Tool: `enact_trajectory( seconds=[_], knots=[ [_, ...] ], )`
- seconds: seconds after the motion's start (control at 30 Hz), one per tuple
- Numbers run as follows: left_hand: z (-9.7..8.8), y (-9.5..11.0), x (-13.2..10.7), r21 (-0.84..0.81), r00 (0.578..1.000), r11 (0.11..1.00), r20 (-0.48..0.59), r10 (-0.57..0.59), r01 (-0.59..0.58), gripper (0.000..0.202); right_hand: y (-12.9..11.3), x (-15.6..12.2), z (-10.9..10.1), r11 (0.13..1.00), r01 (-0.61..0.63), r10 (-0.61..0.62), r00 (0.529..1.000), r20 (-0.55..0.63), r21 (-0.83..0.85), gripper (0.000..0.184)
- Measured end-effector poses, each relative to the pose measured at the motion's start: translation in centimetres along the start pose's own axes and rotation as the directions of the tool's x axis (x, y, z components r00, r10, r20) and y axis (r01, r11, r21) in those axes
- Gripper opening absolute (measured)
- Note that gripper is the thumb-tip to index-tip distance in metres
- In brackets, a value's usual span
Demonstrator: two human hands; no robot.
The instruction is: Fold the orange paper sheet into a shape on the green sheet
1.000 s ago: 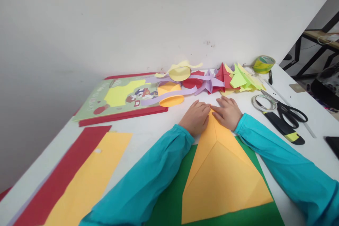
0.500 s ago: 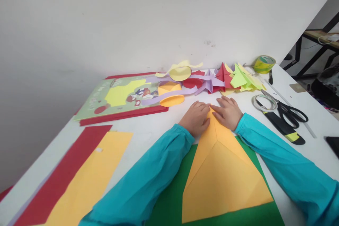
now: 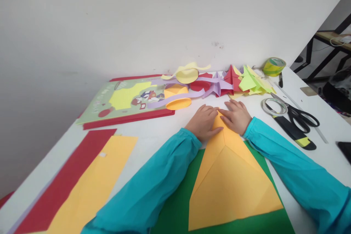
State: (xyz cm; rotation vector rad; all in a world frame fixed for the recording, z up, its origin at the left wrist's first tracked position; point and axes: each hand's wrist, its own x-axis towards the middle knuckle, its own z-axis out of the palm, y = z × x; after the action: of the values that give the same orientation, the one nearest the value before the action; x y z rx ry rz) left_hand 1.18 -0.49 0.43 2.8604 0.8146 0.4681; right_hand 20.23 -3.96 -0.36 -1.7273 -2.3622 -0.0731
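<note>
Orange sheet (image 3: 233,186), folded to a point, lies partly on green paper (image 3: 171,208), its narrow tip at 12 o'clock. At its 9 o'clock, yellow paper (image 3: 95,173) overlaps a red strip (image 3: 72,175) on the tabletop (image 3: 153,139). Both hands meet near the tip: the left hand (image 3: 204,121) presses there, thumb spread from its bent fingers; the right hand (image 3: 235,117) rests with fingers loosely parted. Scissors (image 3: 298,115), cutter (image 3: 290,128) and white tape (image 3: 263,106) bunch at 2 o'clock. Farther off are a printed card (image 3: 97,100) at 10, folded papers (image 3: 232,80) at 12, yellow tape (image 3: 272,68) at 1.
</note>
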Motion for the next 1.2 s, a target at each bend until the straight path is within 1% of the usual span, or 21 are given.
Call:
enact_trajectory(
  seconds=[0.3,0.6,0.8,1.2],
  knots=[
    [0.03,-0.06,0.22,0.010,1.000,1.000,0.020,-0.004,0.004,0.065,-0.06,-0.03,-0.08,1.000,-0.001,0.001,1.000,-0.003,0.004,0.040],
    [-0.02,0.10,0.10,0.017,0.999,1.000,0.033,-0.026,0.026,0.067,-0.08,0.00,-0.10,1.000,-0.006,0.006,1.000,0.005,0.012,0.040],
    [-0.12,0.27,-0.01,0.060,0.999,0.998,0.046,-0.017,0.014,0.066,-0.19,0.02,-0.31,1.000,-0.012,0.012,1.000,0.015,0.017,0.040],
    [0.08,0.41,-0.34,0.119,1.000,0.993,0.029,0.005,-0.009,0.066,-0.35,-0.03,-0.45,1.000,-0.018,0.018,1.000,0.025,0.021,0.040]
  ],
)
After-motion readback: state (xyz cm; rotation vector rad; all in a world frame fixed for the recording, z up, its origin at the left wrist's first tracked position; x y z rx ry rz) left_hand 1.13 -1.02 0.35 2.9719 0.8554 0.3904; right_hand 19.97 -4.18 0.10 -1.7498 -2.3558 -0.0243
